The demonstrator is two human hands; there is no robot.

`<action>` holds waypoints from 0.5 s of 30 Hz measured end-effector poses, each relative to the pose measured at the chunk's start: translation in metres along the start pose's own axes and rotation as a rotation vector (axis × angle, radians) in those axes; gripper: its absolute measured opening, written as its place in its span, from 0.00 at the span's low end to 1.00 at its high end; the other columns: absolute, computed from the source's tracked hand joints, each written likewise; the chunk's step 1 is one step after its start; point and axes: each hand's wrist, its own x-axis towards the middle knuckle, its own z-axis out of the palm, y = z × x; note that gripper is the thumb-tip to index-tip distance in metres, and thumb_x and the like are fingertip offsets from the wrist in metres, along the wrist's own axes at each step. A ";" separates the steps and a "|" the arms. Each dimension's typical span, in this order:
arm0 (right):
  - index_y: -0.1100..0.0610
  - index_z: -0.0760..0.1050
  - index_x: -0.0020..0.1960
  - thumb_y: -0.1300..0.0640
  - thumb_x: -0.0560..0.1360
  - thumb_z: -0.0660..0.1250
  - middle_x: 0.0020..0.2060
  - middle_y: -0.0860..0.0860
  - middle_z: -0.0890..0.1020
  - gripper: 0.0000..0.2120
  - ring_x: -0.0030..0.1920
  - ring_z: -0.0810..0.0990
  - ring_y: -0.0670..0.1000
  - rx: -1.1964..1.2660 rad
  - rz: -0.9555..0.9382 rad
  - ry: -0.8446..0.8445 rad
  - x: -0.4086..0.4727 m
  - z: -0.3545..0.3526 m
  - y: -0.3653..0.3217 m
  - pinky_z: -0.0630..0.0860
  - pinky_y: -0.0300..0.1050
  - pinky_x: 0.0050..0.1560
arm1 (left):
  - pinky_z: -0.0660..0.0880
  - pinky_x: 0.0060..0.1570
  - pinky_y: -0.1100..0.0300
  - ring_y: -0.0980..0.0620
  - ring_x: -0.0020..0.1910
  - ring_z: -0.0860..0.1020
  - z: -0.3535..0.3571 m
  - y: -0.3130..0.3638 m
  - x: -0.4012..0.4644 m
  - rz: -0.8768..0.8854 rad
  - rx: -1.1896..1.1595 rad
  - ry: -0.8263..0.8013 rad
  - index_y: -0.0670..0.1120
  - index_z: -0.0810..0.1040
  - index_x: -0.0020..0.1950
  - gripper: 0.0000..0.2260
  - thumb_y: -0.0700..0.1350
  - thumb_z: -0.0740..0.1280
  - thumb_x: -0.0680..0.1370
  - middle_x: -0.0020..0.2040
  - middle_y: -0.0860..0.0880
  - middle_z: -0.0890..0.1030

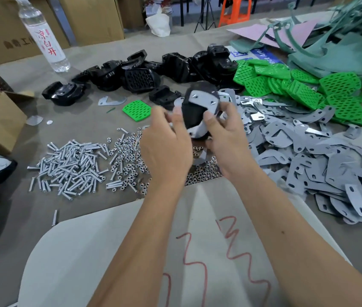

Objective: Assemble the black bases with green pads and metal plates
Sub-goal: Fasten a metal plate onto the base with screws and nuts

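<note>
— Cardboard boxes (82, 16) behind, cluttered bench (9, 229) in front. What's in the grip?

— Both hands hold one black base (194, 116) up over the nuts (202, 173), a metal plate (202, 101) already lying on it. The right hand (224, 134) curls round its right side, thumb on the plate. The left hand (164, 140) pinches the left edge; blur hides whether it also holds a small part.

— What could go wrong?

— I'd judge the plate can slide off its holes if the thumb eases, since I can't see that anything fastens it. A dropped nut would vanish in that heap.

— Room to move?

— Tight. Screws (73, 167) lie to the left, loose plates (319, 156) crowd the right, spare bases (135, 72) and green pads (297, 89) lie beyond. Only the pale sheet (109, 251) near the person offers free space; the bench edge isn't visible.
</note>
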 end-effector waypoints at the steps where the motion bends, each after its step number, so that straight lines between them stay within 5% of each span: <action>1: 0.52 0.71 0.59 0.58 0.85 0.63 0.49 0.55 0.85 0.04 0.43 0.87 0.53 0.027 -0.034 0.084 0.004 -0.005 -0.003 0.85 0.55 0.41 | 0.61 0.38 0.52 0.47 0.38 0.73 0.005 0.003 -0.002 0.033 0.006 0.013 0.48 0.70 0.48 0.12 0.56 0.58 0.84 0.38 0.54 0.76; 4: 0.49 0.69 0.57 0.57 0.85 0.61 0.50 0.54 0.82 0.03 0.38 0.84 0.48 0.044 -0.128 0.323 0.015 -0.025 -0.009 0.80 0.45 0.35 | 0.70 0.47 0.53 0.47 0.50 0.75 0.019 0.005 -0.006 0.121 0.069 -0.146 0.47 0.76 0.54 0.06 0.49 0.65 0.82 0.50 0.50 0.79; 7: 0.51 0.67 0.61 0.55 0.85 0.60 0.50 0.54 0.82 0.06 0.39 0.79 0.49 -0.014 -0.184 0.435 0.021 -0.036 -0.009 0.80 0.47 0.36 | 0.69 0.56 0.57 0.47 0.61 0.70 0.030 0.005 -0.013 0.306 0.218 -0.443 0.51 0.80 0.63 0.14 0.52 0.72 0.79 0.60 0.49 0.75; 10: 0.50 0.67 0.59 0.55 0.85 0.61 0.48 0.51 0.82 0.04 0.33 0.78 0.47 -0.021 -0.181 0.449 0.022 -0.035 -0.006 0.79 0.46 0.34 | 0.73 0.50 0.53 0.47 0.56 0.73 0.036 0.007 -0.010 0.337 0.240 -0.482 0.51 0.82 0.59 0.11 0.50 0.73 0.78 0.55 0.49 0.76; 15: 0.50 0.67 0.59 0.55 0.85 0.61 0.50 0.51 0.83 0.04 0.32 0.77 0.50 0.005 -0.120 0.493 0.023 -0.034 -0.002 0.77 0.42 0.32 | 0.65 0.43 0.57 0.47 0.44 0.73 0.033 0.005 -0.001 0.272 0.250 -0.453 0.44 0.82 0.52 0.05 0.44 0.68 0.82 0.48 0.49 0.72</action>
